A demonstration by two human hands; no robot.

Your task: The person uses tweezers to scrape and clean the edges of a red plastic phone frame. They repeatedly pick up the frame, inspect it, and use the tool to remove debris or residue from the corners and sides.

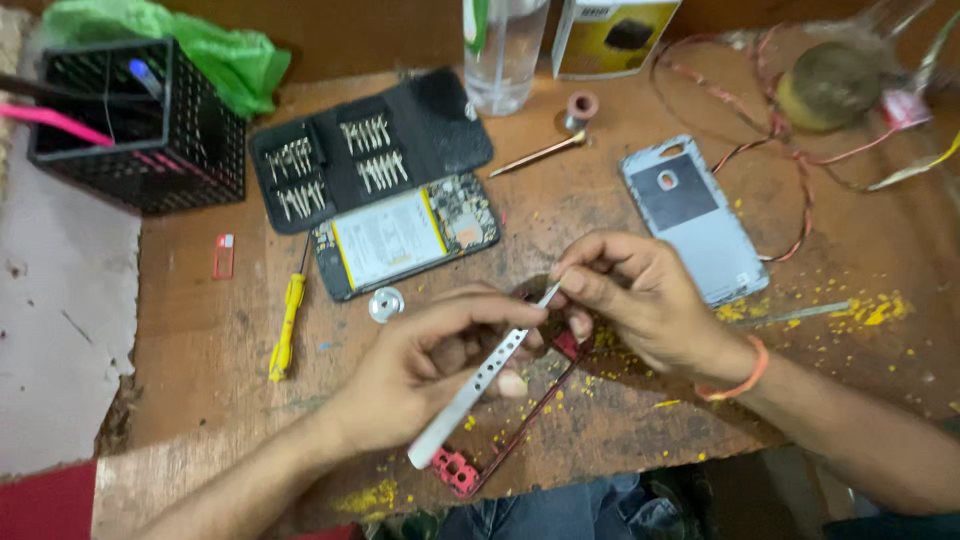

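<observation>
The fingers (470,340) of the left hand (420,365) are closed around flat metal tweezers (480,385); the right hand (640,300) pinches their tip, low in the centre of the frame. Under both hands a thin red phone frame (500,440) lies on the table (200,340) — probably light, bendable and fragile, best held by its long edges.

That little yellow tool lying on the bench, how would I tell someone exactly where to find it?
Start at the black mesh basket in the far left corner of the wooden bench. Come toward the person past the small red card, and left of the opened phone lies the yellow screwdriver. It is the only yellow-handled tool, lying alone and untouched, with a thin dark shaft pointing away.
</observation>
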